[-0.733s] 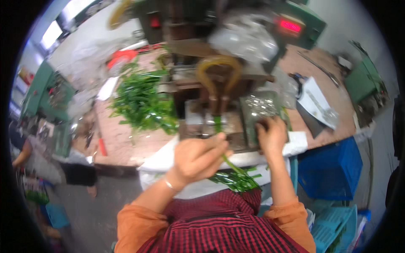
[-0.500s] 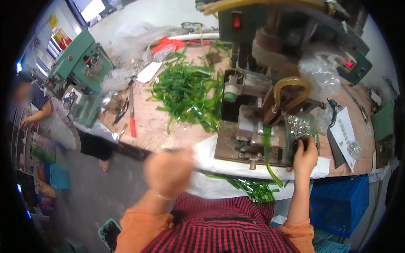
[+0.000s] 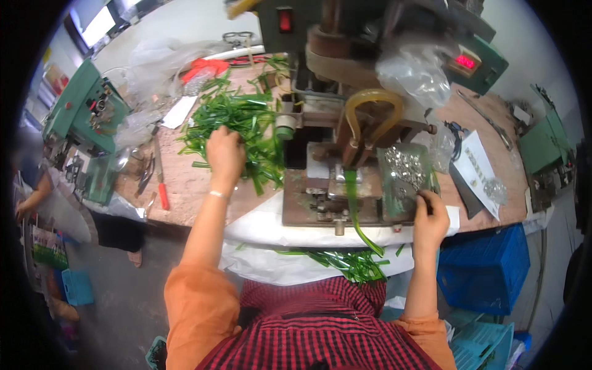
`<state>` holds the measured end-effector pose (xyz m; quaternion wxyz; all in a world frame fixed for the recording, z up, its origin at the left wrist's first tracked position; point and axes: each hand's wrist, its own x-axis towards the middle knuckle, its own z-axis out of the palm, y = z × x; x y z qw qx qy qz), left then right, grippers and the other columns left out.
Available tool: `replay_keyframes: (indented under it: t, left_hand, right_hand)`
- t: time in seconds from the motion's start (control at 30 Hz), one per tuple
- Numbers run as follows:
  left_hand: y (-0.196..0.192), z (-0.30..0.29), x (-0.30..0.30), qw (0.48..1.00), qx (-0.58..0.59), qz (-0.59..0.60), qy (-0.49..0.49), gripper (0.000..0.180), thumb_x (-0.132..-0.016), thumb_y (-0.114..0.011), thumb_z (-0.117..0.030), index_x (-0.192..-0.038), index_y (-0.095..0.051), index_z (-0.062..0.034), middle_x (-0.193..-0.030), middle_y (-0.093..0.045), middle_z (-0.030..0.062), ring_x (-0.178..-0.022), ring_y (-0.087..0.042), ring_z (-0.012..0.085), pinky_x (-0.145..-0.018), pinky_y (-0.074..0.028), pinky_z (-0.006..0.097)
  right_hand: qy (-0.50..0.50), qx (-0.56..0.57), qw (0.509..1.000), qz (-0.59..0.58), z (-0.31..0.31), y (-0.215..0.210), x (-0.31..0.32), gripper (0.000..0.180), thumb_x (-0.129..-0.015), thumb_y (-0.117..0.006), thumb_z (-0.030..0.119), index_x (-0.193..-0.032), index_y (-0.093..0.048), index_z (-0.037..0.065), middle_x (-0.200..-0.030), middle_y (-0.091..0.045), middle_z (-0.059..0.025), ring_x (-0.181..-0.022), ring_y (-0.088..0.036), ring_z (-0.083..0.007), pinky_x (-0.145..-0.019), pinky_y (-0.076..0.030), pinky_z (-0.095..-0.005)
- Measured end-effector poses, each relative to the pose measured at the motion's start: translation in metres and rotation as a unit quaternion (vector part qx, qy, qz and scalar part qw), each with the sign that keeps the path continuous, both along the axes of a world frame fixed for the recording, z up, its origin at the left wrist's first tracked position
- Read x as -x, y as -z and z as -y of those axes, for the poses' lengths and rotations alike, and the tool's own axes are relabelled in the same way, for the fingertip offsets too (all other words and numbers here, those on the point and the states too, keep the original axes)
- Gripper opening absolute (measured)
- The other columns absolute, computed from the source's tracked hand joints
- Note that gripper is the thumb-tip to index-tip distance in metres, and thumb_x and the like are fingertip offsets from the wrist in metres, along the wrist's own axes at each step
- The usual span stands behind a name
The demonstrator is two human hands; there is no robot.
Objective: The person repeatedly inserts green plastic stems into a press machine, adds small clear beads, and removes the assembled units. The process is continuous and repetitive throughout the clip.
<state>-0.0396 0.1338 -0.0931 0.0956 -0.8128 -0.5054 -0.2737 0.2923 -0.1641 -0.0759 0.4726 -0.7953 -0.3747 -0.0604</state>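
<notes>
My left hand point(image 3: 225, 155) is on the heap of glossy green plastic strips point(image 3: 256, 120), its fingers curled down; what they grip is hidden. My right hand point(image 3: 431, 214) is at the front right corner of a tray point(image 3: 401, 206) of small shiny metal pieces point(image 3: 404, 165). Its thumb and fingertips are drawn together, and anything between them is too small to make out. A single green strip point(image 3: 353, 213) hangs from under the head of the bench press point(image 3: 333, 52) over the table's front edge. More green strips point(image 3: 354, 264) lie on white sheeting above my lap.
A red-handled tool point(image 3: 163, 196) and a green machine point(image 3: 83, 114) are on the left. Paper point(image 3: 478, 166) and plastic bags lie right of the press. A blue crate point(image 3: 487, 268) stands below the table. Another person's arm point(image 3: 34, 197) shows at far left.
My left hand has gone from the table's front edge forward onto the green strip heap. My right hand has drawn back slightly from the metal pieces to the tray's corner. The view has shifted right.
</notes>
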Motion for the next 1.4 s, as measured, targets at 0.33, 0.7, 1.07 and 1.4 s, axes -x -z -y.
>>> replay_keyframes:
  t: [0.33,0.7,1.07,1.4]
  left_hand:
    - [-0.018,-0.001,0.076,0.995,0.04,0.061,-0.064,0.014,-0.09,-0.058,-0.006,-0.103,-0.063,-0.0032,-0.09,-0.069,0.0186,-0.082,-0.066,0.0391,-0.073,-0.051,0.046]
    - [-0.047,0.113,-0.022,0.86,0.093,0.476,0.162,0.006,-0.097,-0.059,0.0,-0.101,-0.06,0.0044,-0.092,-0.07,0.0115,-0.08,-0.067,0.0148,-0.069,-0.054,0.024]
    - [-0.121,0.176,-0.049,0.88,-0.161,0.23,0.384,0.015,-0.084,-0.077,-0.01,-0.09,-0.065,-0.0047,-0.099,-0.073,0.0139,-0.07,-0.064,0.0196,-0.057,-0.051,0.03]
    - [-0.174,0.129,-0.073,0.746,0.154,0.553,0.337,0.005,-0.094,-0.064,-0.001,-0.094,-0.06,0.003,-0.088,-0.07,0.0139,-0.068,-0.07,0.018,-0.057,-0.055,0.024]
  right_hand:
    - [-0.212,-0.089,0.949,-0.216,0.002,-0.07,0.036,0.016,-0.085,-0.069,-0.001,-0.101,-0.069,-0.003,-0.095,-0.071,-0.0078,-0.091,-0.065,-0.0134,-0.084,-0.051,-0.0272]
    - [-0.236,-0.181,0.894,-0.334,-0.074,-0.075,0.088,0.031,-0.084,-0.069,0.0,-0.113,-0.057,-0.005,-0.088,-0.07,-0.0086,-0.084,-0.063,-0.0108,-0.075,-0.049,-0.0255]
    - [-0.263,-0.201,0.863,-0.381,-0.082,-0.091,0.095,0.043,-0.083,-0.07,0.0,-0.122,-0.053,-0.006,-0.083,-0.07,-0.0073,-0.079,-0.063,-0.0091,-0.072,-0.048,-0.0227]
    - [-0.277,-0.179,0.83,-0.449,-0.077,-0.106,0.098,0.05,-0.082,-0.067,-0.004,-0.128,-0.048,-0.003,-0.097,-0.068,-0.0108,-0.089,-0.064,-0.0128,-0.072,-0.05,-0.0249]
